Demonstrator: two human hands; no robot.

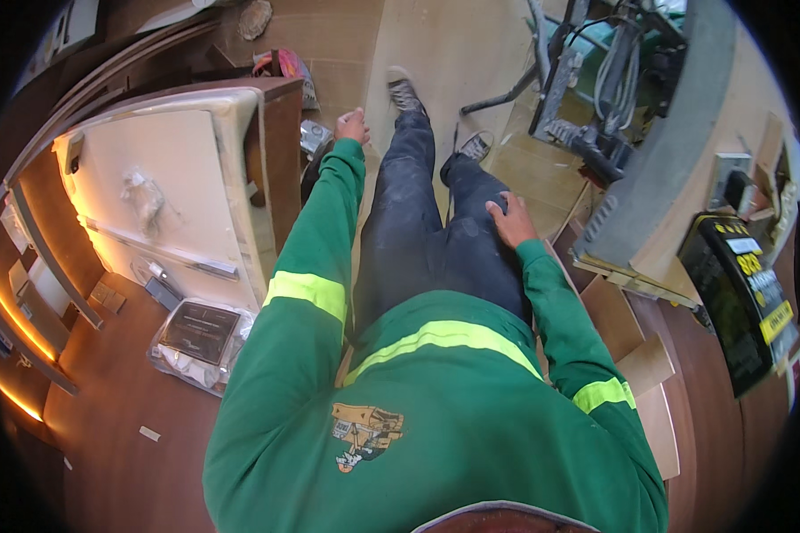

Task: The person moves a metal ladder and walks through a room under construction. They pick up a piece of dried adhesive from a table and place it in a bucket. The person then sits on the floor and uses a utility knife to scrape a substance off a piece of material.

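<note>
Green sleeve leads to right hand resting on dark-trousered thigh.

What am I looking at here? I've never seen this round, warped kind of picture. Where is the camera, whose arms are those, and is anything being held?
There is no machine: this is one picture from a fisheye camera worn on a person's head, looking down, so straight edges bend near the rim. The green sleeves with yellow bands are the person's own arms. The left hand is closed in a loose fist out ahead; whether it grips anything is too small to tell. The right hand rests flat on the right thigh of the dark trousers, holding nothing. To the left lies a pale panel in a brown wooden frame, with a plastic-wrapped dark flat item beside it. To the right are a grey slab, cardboard pieces and a black-and-yellow case.
</note>
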